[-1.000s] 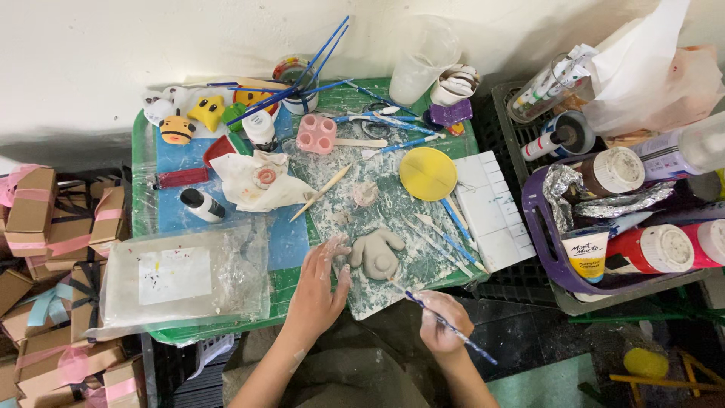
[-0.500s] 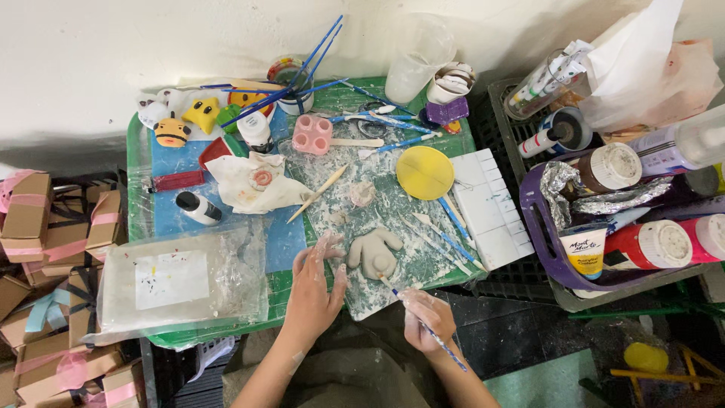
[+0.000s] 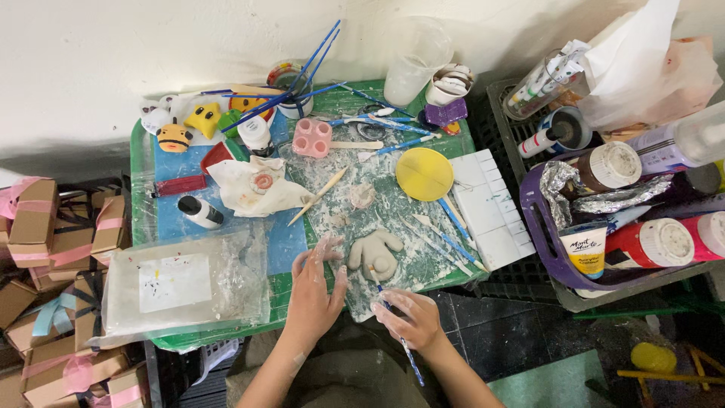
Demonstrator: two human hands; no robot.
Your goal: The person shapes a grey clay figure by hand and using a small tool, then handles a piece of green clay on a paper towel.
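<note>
A pale grey clay figure [image 3: 376,251] with stubby limbs lies on the paint-smeared green mat [image 3: 393,204]. My left hand [image 3: 316,291] rests flat on the mat just left of the figure, fingers spread and dusted white, holding nothing. My right hand [image 3: 408,317] grips a thin blue brush [image 3: 393,321] near the mat's front edge. The brush tip points up at the figure's lower edge.
A yellow lid [image 3: 424,174], a white palette [image 3: 487,208], a pink tray [image 3: 312,138], loose brushes, a wooden tool [image 3: 317,196] and small painted figures [image 3: 202,117] crowd the mat. A clear bag [image 3: 181,287] lies left. A purple basket of paint bottles [image 3: 627,227] stands right; cardboard boxes [image 3: 45,242] far left.
My right hand has drawn the brush in from the right, turning its tip up to the clay figure's lower edge. My left hand stays on the mat beside the figure.
</note>
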